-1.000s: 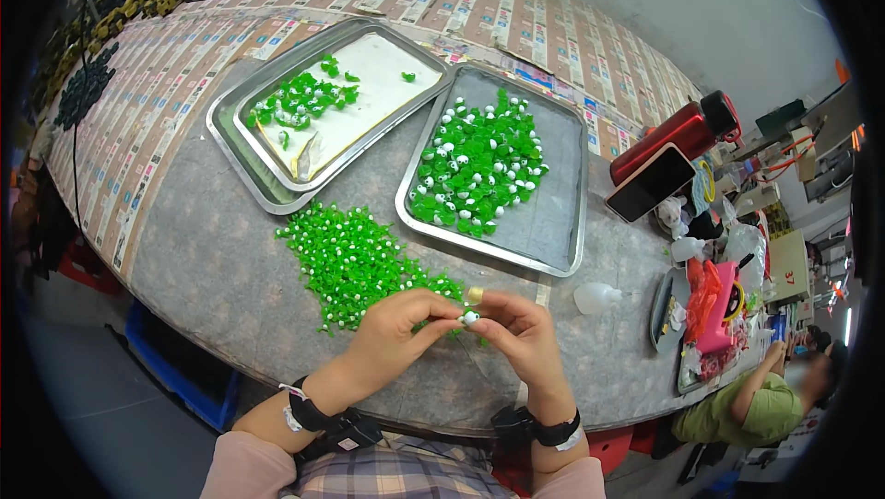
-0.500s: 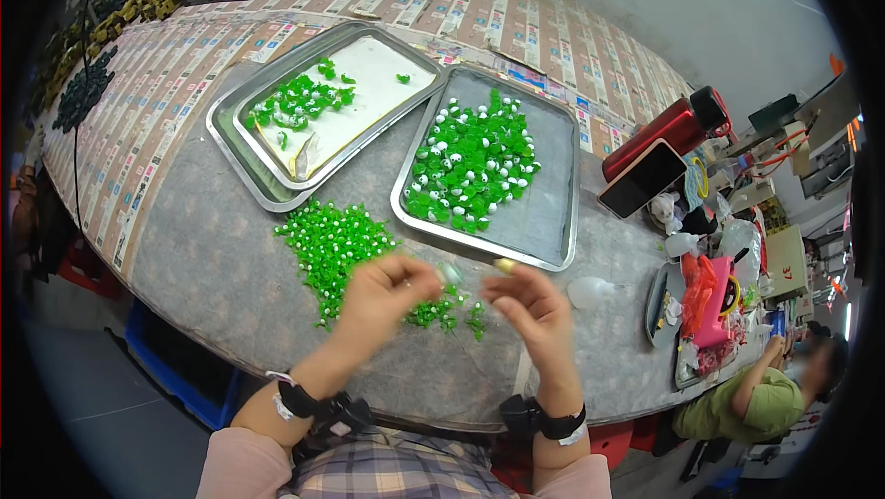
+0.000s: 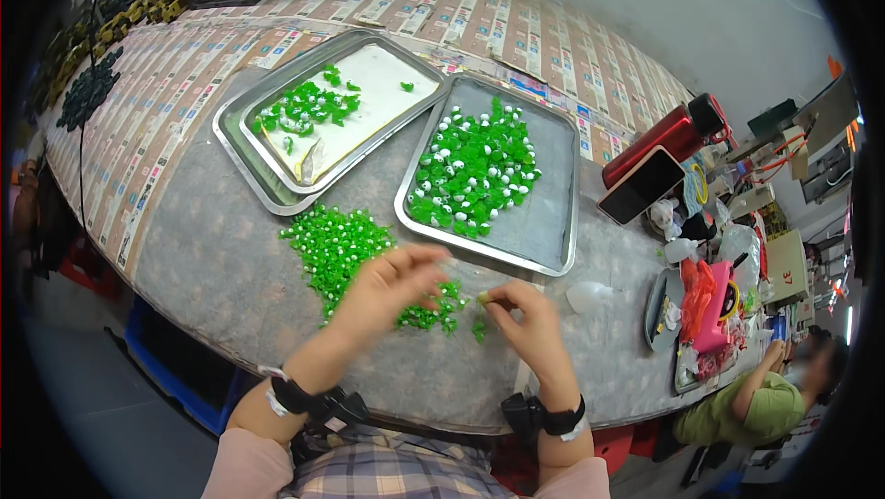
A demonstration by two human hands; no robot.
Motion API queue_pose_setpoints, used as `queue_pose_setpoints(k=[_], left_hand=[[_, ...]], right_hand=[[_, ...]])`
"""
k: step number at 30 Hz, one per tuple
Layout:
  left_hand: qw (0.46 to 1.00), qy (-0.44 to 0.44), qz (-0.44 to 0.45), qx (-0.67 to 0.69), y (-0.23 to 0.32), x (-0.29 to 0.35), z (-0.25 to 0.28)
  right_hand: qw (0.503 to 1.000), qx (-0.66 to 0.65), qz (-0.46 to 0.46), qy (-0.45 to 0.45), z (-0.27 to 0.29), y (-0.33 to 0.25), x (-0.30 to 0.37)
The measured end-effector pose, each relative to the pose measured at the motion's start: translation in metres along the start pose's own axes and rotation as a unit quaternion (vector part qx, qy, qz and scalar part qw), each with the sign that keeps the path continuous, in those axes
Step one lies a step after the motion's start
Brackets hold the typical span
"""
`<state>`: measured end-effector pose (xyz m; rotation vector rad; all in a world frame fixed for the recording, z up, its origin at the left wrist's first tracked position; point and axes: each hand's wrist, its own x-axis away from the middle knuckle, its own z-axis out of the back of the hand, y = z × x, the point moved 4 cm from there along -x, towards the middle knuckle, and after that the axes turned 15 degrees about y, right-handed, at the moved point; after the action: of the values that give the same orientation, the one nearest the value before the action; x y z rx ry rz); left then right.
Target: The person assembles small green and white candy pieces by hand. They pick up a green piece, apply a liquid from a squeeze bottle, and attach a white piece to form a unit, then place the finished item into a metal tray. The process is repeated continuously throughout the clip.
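There are three metal trays (image 3: pixel 553 195) (image 3: pixel 224 144) (image 3: pixel 376 146), one phone (image 3: pixel 643 186), one red flask (image 3: pixel 653 141)

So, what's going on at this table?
Someone is working by hand at this table. The left hand, blurred, is by a loose pile of small green-and-white pieces; the right hand is near a small green clump. I can't tell whether either holds anything. Beyond, one tray holds many larger green-and-white pieces; the white-lined tray holds fewer.
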<state>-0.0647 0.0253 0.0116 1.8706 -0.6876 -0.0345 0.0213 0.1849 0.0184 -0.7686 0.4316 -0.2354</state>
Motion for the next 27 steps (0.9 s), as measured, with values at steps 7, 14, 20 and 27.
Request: queue_pose_setpoints(k=[7, 14, 20, 27], left_hand=[[0.996, -0.051, 0.034, -0.070, -0.024, 0.025, -0.025], [0.999, -0.009, 0.033, 0.001, -0.026, 0.015, -0.009], [0.992, 0.005, 0.114, 0.059, -0.029, 0.013, -0.009], [0.986, 0.002, 0.139, 0.091, -0.033, 0.012, -0.004]], right_hand=[[0.993, -0.103, -0.051, 0.039, 0.015, -0.044, 0.014], [0.854, -0.101, -0.073, 0.505, 0.105, 0.024, 0.044], [0.936, 0.090, -0.156, 0.303, 0.097, 0.091, 0.039], [0.921, -0.205, -0.168, 0.287, 0.081, 0.031, 0.020]])
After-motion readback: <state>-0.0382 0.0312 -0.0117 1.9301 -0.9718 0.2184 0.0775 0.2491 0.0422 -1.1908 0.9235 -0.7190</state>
